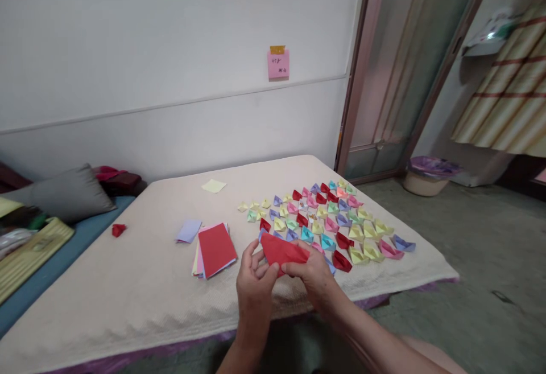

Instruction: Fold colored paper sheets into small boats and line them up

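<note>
1. The left hand (256, 278) pinches the lower left part of a sheet of red paper (285, 249), its thumb in front and fingers behind.
2. The right hand (313, 268) grips the other end of the red paper, its thumb pressing the near face close to the left thumb.
3. The red paper is held above the near edge of the counter (128, 283). It is folded with a slanted edge and has not been opened into a boat shape, so it seems partway through its folds.
4. Just beyond and to the right, many folded paper boats (317, 227) stand in loose rows; these look finished. The hands hide part of the nearest ones.
5. To the left of the hands lies a stack of flat sheets (216, 249), red on top, apparently unfolded; its count cannot be told.
6. Next to the stack is a lilac paper (188, 231), and farther back a pale yellow sheet (214, 185) lies alone, also not made into boats.
7. Well apart at far left sits a small red piece (118, 230), its form unclear.
</note>
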Motion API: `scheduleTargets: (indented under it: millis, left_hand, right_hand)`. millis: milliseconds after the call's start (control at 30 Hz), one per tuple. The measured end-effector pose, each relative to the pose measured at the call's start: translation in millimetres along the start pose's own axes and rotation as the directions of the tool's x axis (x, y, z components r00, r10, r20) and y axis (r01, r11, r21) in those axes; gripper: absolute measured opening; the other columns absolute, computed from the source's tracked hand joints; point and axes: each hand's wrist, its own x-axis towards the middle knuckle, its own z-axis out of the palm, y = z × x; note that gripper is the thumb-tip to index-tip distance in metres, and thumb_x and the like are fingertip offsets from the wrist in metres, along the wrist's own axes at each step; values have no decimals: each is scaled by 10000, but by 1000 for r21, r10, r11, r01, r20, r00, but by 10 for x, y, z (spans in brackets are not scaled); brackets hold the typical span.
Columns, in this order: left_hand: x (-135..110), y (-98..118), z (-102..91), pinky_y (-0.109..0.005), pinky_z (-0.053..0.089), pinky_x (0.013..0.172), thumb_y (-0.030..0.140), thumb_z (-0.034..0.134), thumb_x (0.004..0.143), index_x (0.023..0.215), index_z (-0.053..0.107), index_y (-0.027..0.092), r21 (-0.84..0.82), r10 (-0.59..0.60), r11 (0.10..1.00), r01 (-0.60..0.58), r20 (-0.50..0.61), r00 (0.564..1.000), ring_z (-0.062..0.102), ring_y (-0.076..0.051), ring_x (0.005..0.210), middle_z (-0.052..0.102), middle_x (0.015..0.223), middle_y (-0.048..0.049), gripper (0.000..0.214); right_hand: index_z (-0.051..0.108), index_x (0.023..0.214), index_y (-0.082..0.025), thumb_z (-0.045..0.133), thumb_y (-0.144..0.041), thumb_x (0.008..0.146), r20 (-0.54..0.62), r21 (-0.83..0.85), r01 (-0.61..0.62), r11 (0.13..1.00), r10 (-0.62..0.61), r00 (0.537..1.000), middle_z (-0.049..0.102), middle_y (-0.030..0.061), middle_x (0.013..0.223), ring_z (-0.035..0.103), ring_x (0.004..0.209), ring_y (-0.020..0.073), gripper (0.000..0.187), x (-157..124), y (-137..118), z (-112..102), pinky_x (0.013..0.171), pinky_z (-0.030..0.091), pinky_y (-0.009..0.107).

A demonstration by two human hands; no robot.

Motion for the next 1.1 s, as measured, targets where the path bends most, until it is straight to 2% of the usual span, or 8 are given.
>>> scheduleTargets:
  millis: [133, 300, 433, 533, 667, 833, 933, 1100]
  left_hand:
    - [58, -7, -55, -299, 538, 690, 223, 709, 649, 1110, 471, 121, -50, -19, 999, 21, 25, 1000, 690, -220, 791, 689, 954, -140, 529]
    - [53, 17, -76, -281, 524, 693, 214, 718, 648, 907, 563, 138, -62, -30, 997, 35, 83, 996, 689, -194, 747, 721, 843, -81, 311]
    - [36, 57, -68, -272, 518, 683, 203, 696, 669, 848, 587, 148, -90, -33, 995, 45, 132, 991, 686, -183, 741, 731, 834, -55, 216]
    - [39, 95, -66, -295, 521, 719, 206, 702, 658, 885, 610, 134, -87, -35, 995, 50, 168, 985, 686, -203, 782, 733, 867, -72, 255]
    - [58, 112, -74, -317, 529, 749, 167, 764, 565, 951, 589, 136, -74, -94, 991, 109, 182, 979, 688, -232, 825, 731, 896, -87, 424]
    - [75, 76, -83, -314, 538, 735, 174, 779, 553, 964, 570, 128, -52, -101, 993, 109, 133, 986, 692, -241, 818, 726, 890, -109, 463]
    - [84, 66, -91, -321, 535, 758, 176, 783, 549, 968, 564, 133, -85, -77, 993, 87, 110, 991, 687, -245, 855, 717, 947, -122, 475]
    - [95, 72, -112, -333, 531, 770, 184, 793, 530, 960, 578, 137, -90, -73, 992, 82, 99, 992, 683, -250, 870, 711, 978, -130, 484]
  right_hand:
    - [523, 724, -177, 664, -105, 534, 39, -53, -4, 999, 6, 999, 521, -75, 535, 405, 493, 89, 247, 11, -26, -10, 487, 312, 210]
    - [539, 801, -192, 705, -186, 606, -24, -53, 87, 995, -88, 996, 527, -67, 576, 436, 494, 97, 256, 32, 31, -48, 474, 333, 211]
    - [531, 854, -197, 712, -206, 631, -64, -59, 104, 993, -108, 992, 532, -68, 561, 451, 488, 96, 288, 32, 19, -66, 473, 347, 207]
    - [510, 844, -202, 718, -186, 614, -59, -112, 105, 988, -112, 992, 550, -65, 577, 483, 504, 105, 311, 23, -45, -55, 479, 376, 212]
    - [497, 822, -206, 725, -181, 590, -81, -176, 109, 978, -124, 989, 554, -68, 571, 499, 499, 111, 326, 10, -113, -28, 469, 394, 219]
    - [492, 838, -210, 725, -192, 587, -76, -128, 113, 985, -123, 989, 557, -64, 579, 501, 493, 113, 343, 13, -97, -19, 471, 398, 225]
    - [512, 925, -217, 707, -199, 617, -54, -93, 171, 981, -177, 983, 559, -59, 613, 488, 498, 107, 366, 16, -65, -31, 483, 391, 225]
    - [572, 875, -225, 675, -217, 671, -50, -157, 224, 962, -234, 971, 454, -74, 524, 428, 477, 108, 230, -12, -39, -44, 460, 315, 224]
